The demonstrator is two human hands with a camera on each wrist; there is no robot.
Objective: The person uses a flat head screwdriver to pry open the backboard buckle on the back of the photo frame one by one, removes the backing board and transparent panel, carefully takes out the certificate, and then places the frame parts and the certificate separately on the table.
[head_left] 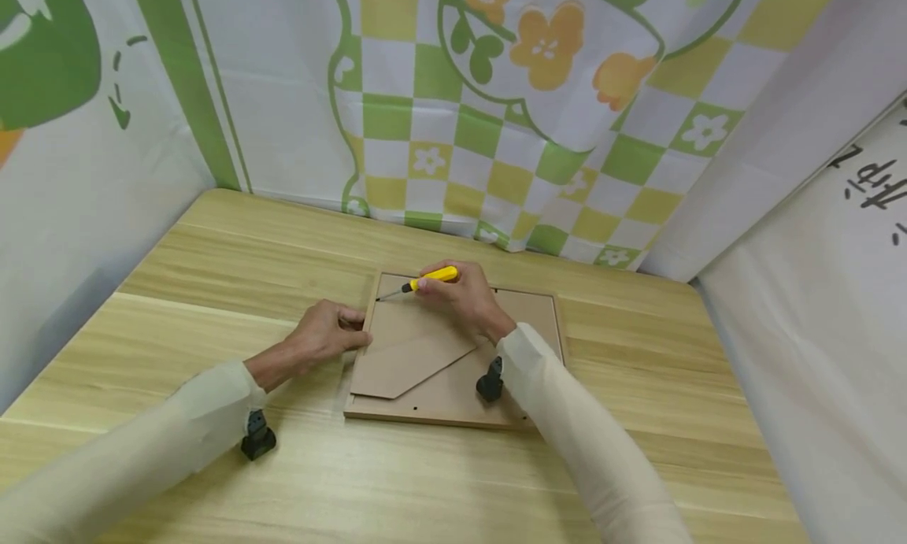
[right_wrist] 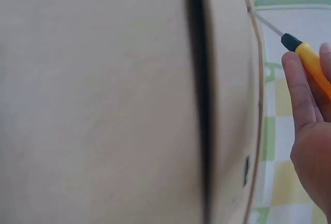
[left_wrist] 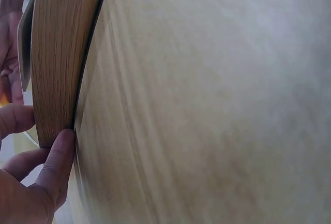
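A wooden picture frame (head_left: 439,420) lies back up on the table, its brown backing board (head_left: 534,323) showing. Across the board lies an angled flap (head_left: 407,355) of the same brown sheet. My left hand (head_left: 322,331) grips the frame's left side, thumb and fingers against the wooden edge (left_wrist: 59,53) in the left wrist view. My right hand (head_left: 464,296) holds a screwdriver (head_left: 434,278) by its yellow handle. The screwdriver's metal tip meets a small dark tab (head_left: 379,299) at the frame's upper left inner edge.
The wood-grain table (head_left: 234,237) extends around the frame. Behind it hangs a green, yellow and white checked curtain (head_left: 482,150), and white cloth walls (head_left: 815,331) stand at the sides. Several other dark tabs (head_left: 415,408) sit along the frame's inner edges.
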